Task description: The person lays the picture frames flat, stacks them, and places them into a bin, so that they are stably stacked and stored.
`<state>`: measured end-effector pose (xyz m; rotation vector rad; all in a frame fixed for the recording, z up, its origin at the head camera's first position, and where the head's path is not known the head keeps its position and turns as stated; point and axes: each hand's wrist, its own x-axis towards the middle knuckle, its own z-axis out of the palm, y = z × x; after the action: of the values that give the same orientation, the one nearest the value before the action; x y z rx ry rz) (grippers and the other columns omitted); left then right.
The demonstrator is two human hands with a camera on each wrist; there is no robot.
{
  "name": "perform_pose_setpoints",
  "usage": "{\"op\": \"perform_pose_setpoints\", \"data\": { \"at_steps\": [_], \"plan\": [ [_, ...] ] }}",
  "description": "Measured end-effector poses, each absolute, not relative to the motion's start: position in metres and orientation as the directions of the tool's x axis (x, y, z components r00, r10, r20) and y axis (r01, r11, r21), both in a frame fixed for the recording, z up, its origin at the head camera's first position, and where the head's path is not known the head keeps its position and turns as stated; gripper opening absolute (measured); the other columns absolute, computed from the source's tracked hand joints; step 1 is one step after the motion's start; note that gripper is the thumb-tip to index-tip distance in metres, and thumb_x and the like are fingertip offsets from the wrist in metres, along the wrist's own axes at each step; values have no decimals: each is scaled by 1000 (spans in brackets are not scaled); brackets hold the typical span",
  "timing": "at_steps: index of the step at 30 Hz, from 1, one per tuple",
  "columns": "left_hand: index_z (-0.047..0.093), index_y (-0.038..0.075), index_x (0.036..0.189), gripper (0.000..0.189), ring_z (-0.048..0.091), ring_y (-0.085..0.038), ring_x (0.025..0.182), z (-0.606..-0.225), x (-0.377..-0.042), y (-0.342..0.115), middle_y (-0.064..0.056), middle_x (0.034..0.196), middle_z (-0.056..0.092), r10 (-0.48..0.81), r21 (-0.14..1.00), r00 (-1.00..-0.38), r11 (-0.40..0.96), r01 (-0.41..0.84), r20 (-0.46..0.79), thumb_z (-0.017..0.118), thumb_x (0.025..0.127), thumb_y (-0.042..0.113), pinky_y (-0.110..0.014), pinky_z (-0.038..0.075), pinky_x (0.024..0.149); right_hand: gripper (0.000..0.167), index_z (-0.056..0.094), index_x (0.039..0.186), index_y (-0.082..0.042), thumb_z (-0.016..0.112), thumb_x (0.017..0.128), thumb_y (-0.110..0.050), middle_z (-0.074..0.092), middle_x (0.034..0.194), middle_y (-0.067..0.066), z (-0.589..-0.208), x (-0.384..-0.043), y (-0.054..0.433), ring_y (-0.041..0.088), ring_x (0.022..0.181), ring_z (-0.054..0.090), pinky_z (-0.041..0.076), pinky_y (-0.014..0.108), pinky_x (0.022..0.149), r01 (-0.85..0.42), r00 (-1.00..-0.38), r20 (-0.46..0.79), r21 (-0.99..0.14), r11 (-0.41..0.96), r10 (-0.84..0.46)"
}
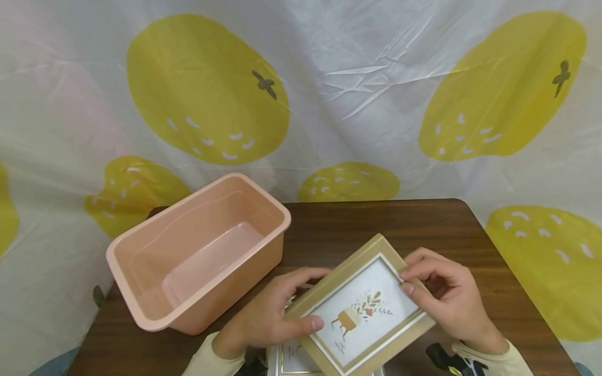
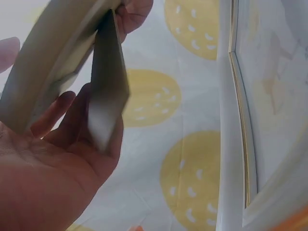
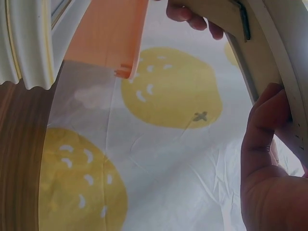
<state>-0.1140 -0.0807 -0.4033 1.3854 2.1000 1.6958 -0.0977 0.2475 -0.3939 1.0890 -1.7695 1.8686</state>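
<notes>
A tan picture frame (image 1: 362,313) with a small illustration of a planter and leaves is held tilted in the air between both hands. My left hand (image 1: 277,308) grips its left side, thumb on the front and fingers behind. On the opposite side, my right hand (image 1: 451,297) pinches the edge between thumb and fingers. In the left wrist view, a flat stand flap (image 2: 108,86) juts from the frame's back beside my left fingers. Beneath the held frame lies another picture frame (image 1: 293,360), white with a gold line, mostly hidden.
A pink plastic bin (image 1: 254,266) stands on the left of the dark wooden table (image 1: 423,224), with nothing visible inside. Behind the table hangs a white cloth (image 1: 348,125) printed with yellow fruit. In the right wrist view, ridged white frame edges (image 3: 29,48) show at upper left.
</notes>
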Motion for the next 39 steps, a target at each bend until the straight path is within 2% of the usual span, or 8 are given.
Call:
{"op": "perform_pose_setpoints", "data": {
  "at_steps": [5, 13, 18, 21, 27, 30, 35, 39],
  "plan": [
    [51, 12, 154, 63, 65, -11, 109, -405, -110, -84, -7, 132, 66, 649, 833, -636, 7, 554, 418, 72, 95, 19, -30, 60, 92, 43, 71, 101, 12, 57, 70, 39, 69, 104, 18, -398, -98, 251, 16, 87, 68, 57, 22, 59, -686, -687, 698, -715, -139, -200],
    [50, 8, 153, 55, 67, -14, 109, -410, -94, -92, -13, 138, 63, 542, 943, -791, -9, 331, 283, 69, 101, 8, -30, 63, 89, 43, 72, 106, 11, 55, 77, 38, 69, 109, 14, -407, -92, 249, 11, 80, 72, 58, 20, 58, -614, -773, 623, -782, -106, -122],
    [51, 5, 150, 54, 65, -12, 105, -417, -87, -100, -16, 139, 62, 487, 960, -836, -16, 280, 252, 70, 100, 5, -29, 62, 88, 37, 69, 108, 13, 55, 83, 35, 71, 110, 13, -414, -89, 243, 12, 80, 73, 60, 24, 54, -562, -812, 572, -820, -107, -118],
    [48, 6, 152, 59, 65, -15, 116, -421, -84, -102, -20, 145, 58, 461, 974, -861, -29, 226, 214, 72, 98, 3, -31, 62, 94, 34, 68, 110, 13, 55, 85, 33, 72, 112, 9, -416, -85, 240, 11, 79, 74, 60, 26, 53, -526, -838, 534, -846, -94, -113],
    [38, 19, 159, 78, 63, -19, 124, -425, -73, -100, -18, 156, 45, 345, 998, -937, -28, 50, 56, 77, 93, 3, -28, 58, 102, 30, 69, 110, 6, 59, 90, 26, 73, 109, -2, -419, -76, 231, 7, 77, 72, 60, 25, 55, -422, -906, 422, -907, -2, -34],
    [39, 21, 158, 81, 61, -21, 127, -427, -69, -98, -17, 156, 45, 295, 998, -955, -60, -18, 1, 78, 91, -1, -29, 58, 103, 31, 70, 109, 6, 59, 89, 26, 73, 108, 1, -424, -72, 226, 7, 76, 70, 59, 24, 55, -413, -911, 413, -910, -17, 22],
    [44, 22, 157, 82, 63, -20, 123, -432, -62, -97, -18, 149, 51, 206, 992, -978, -114, -46, -21, 77, 88, -8, -29, 62, 95, 32, 69, 113, 6, 56, 92, 26, 71, 110, 4, -435, -67, 219, 10, 79, 74, 61, 27, 56, -374, -927, 375, -924, -79, 6],
    [47, 11, 154, 74, 64, -18, 120, -437, -57, -100, -21, 145, 54, 159, 990, -986, -140, 18, 40, 74, 89, -11, -28, 63, 89, 31, 65, 119, 6, 55, 95, 23, 72, 113, 2, -440, -65, 219, 12, 87, 77, 63, 32, 58, -334, -936, 340, -939, -78, -86]
  ]
}}
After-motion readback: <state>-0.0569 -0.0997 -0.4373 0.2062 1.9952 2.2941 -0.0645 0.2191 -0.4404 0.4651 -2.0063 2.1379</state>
